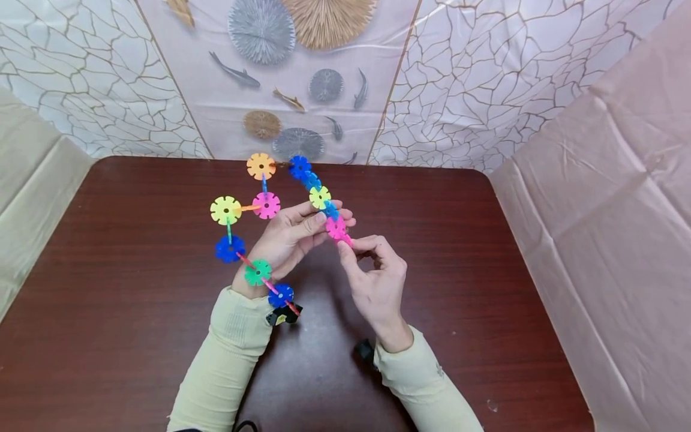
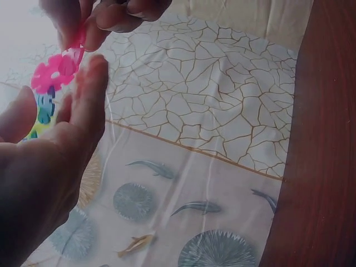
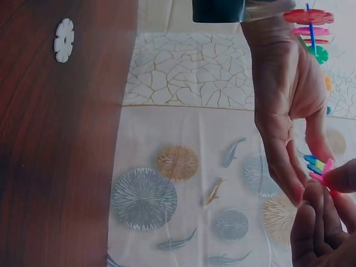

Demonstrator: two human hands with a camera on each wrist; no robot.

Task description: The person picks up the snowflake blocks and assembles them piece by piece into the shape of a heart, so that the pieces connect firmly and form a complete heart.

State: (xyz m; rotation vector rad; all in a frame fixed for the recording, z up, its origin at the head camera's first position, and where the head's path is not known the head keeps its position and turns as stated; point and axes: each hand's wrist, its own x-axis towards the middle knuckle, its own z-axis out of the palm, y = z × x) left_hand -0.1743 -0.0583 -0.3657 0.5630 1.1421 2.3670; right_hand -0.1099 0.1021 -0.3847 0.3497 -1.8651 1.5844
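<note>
A chain of notched plastic connector discs, in blue, yellow, pink, green and orange, hangs in an open loop above the table. My left hand [image 1: 288, 231] pinches its right-hand strand between thumb and fingers, close to a pink disc [image 1: 335, 227]. At that strand's end, the thumb and index finger of my right hand [image 1: 378, 291] pinch another pink disc, mostly covered by the fingertips. The other strand passes over the left wrist, with a green disc [image 1: 258, 272] and a blue disc [image 1: 281, 295] near the sleeve. An orange disc [image 1: 261, 167] is at the top.
Both hands are above a dark brown wooden table [image 1: 135, 270]. A white notched disc [image 3: 64, 40] lies on it in the right wrist view. Patterned sheets [image 1: 464, 90] stand behind the table, with a plain beige cloth [image 1: 610, 210] at the right.
</note>
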